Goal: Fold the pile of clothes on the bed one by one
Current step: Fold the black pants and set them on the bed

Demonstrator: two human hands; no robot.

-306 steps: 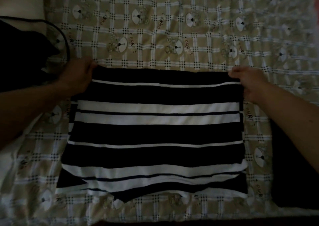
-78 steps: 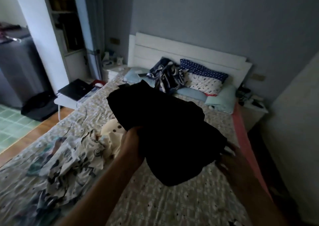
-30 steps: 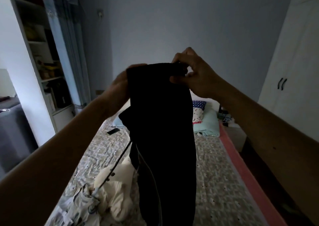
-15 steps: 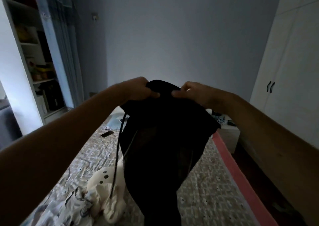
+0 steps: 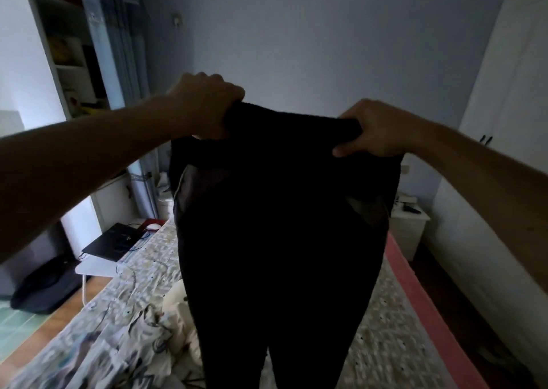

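One pile of clothes (image 5: 142, 338), crumpled on the bed (image 5: 385, 344), lower left of my view. Left hand (image 5: 204, 103): fingers curled round the waistband of black trousers (image 5: 278, 225), hanging spread above the bed. Right hand (image 5: 376, 130): fingers pinching the waistband's other end.

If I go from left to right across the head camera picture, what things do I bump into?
Black bag on the floor → laptop → left hand → black trousers → right hand → white wardrobe.
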